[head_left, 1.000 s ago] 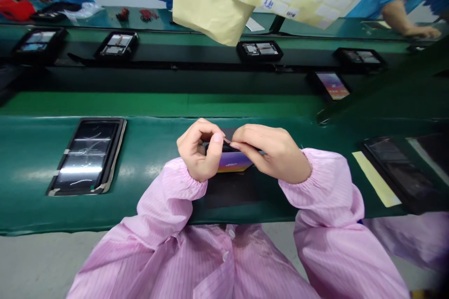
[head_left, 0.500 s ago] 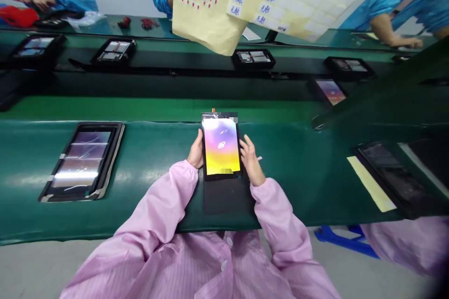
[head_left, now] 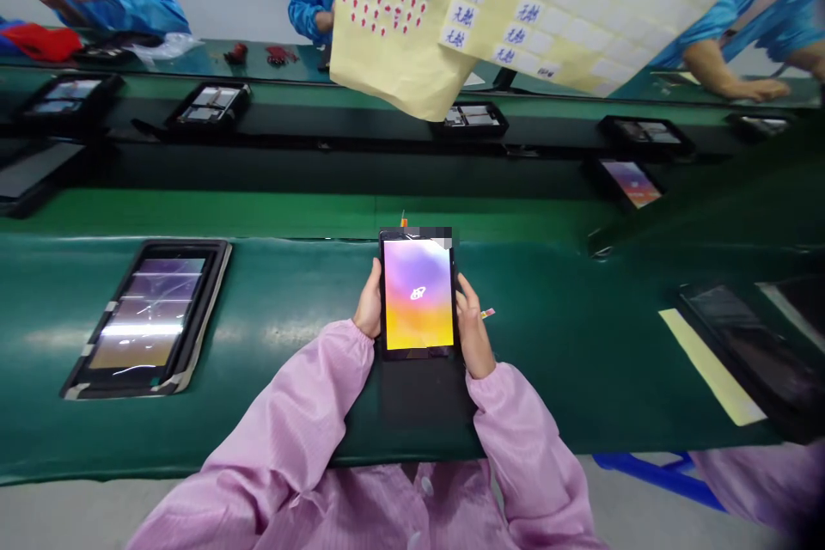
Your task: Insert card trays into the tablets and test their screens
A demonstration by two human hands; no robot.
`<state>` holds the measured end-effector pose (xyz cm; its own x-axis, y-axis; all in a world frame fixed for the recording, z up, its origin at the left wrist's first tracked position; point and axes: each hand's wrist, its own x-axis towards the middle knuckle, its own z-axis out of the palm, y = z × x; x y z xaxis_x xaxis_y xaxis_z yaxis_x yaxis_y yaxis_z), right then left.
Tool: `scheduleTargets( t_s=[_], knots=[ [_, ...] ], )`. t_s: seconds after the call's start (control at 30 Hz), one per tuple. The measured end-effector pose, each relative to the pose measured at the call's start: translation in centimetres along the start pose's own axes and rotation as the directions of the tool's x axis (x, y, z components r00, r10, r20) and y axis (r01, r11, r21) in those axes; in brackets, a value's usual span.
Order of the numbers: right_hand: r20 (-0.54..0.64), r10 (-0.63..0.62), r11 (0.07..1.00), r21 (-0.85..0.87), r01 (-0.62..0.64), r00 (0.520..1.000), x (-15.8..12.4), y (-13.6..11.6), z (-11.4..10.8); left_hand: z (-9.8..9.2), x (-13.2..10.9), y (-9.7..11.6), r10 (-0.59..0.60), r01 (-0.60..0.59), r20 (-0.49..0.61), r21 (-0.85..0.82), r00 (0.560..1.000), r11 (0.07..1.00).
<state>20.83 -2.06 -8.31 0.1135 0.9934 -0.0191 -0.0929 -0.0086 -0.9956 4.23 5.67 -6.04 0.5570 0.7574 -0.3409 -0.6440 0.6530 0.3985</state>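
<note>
A tablet [head_left: 418, 296] with a lit purple-to-yellow screen and a white logo is held upright in front of me, tilted toward me. Along its left edge, my left hand [head_left: 369, 302] grips it, thumb at the side and the other fingers hidden behind. My right hand [head_left: 473, 328] closes on the right edge with curled fingers. A small pink and yellow strip [head_left: 488, 313] sticks out beside that hand; whether the fingers hold it I cannot tell. Under the tablet a dark flat pad [head_left: 425, 395] lies on the green bench. A little orange tab [head_left: 404, 223] shows above its top edge.
To the left, another tablet [head_left: 145, 314] lies in a black frame. A dark device [head_left: 741, 344] beside a yellow sheet [head_left: 709, 369] is at the right. Black trays [head_left: 210, 103] with devices line the belt behind. Yellow sticker sheets [head_left: 400, 43] hang overhead. Co-workers in blue sit opposite.
My right hand has come in from beside the tablet onto its right edge. The screen now shows more evenly. The whole view has shifted slightly, with things appearing lower.
</note>
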Motion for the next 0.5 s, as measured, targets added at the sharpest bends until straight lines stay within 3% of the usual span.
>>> scheduleTargets(
  t_s=[0.27,0.4,0.5],
  knots=[
    [0.011,-0.001,0.995,-0.104,0.002,1.000,-0.4,-0.1,0.3,0.2,-0.4,0.2,0.049,-0.051,-0.021,-0.105,0.999,0.993],
    [0.012,0.031,0.993,-0.116,-0.029,0.999,-0.2,0.0,1.2,-0.9,0.1,0.3,0.057,-0.063,-0.094,-0.061,0.994,0.996],
    [-0.052,0.046,0.989,-0.136,-0.053,0.998,-0.2,0.3,2.5,-2.1,0.1,0.3,0.149,-0.141,-0.150,0.058,0.977,0.988]
  ],
)
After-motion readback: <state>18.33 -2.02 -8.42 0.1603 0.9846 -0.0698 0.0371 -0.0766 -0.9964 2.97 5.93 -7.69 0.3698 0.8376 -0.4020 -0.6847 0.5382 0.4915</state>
